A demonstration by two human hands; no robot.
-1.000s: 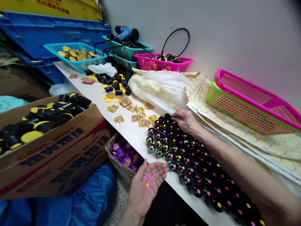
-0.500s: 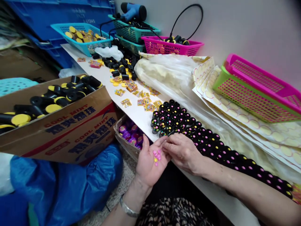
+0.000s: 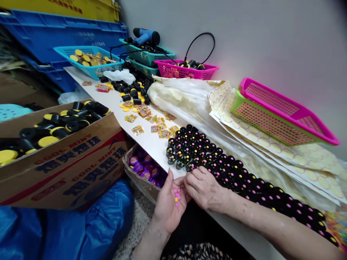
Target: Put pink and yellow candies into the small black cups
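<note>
My left hand (image 3: pixel 166 207) is cupped palm up at the table's front edge, holding a small pile of pink and yellow candy beads (image 3: pixel 177 196). My right hand (image 3: pixel 204 187) reaches over to that palm, its fingers pinched together at the beads. Just beyond both hands, several small black cups (image 3: pixel 189 148) with coloured beads inside stand in rows on the white table (image 3: pixel 119 112); the rows run off to the right.
A cardboard box (image 3: pixel 62 162) of black and yellow tubes sits at left. A smaller box of purple candies (image 3: pixel 143 169) is under the table edge. Sticker sheets (image 3: pixel 271 144), a plastic bag (image 3: pixel 181 101), small packets (image 3: pixel 159 128) and coloured baskets (image 3: pixel 273 112) lie on the table.
My right hand came back from the far cups to my left palm. My left hand curled from flat and open into a cup around the beads.
</note>
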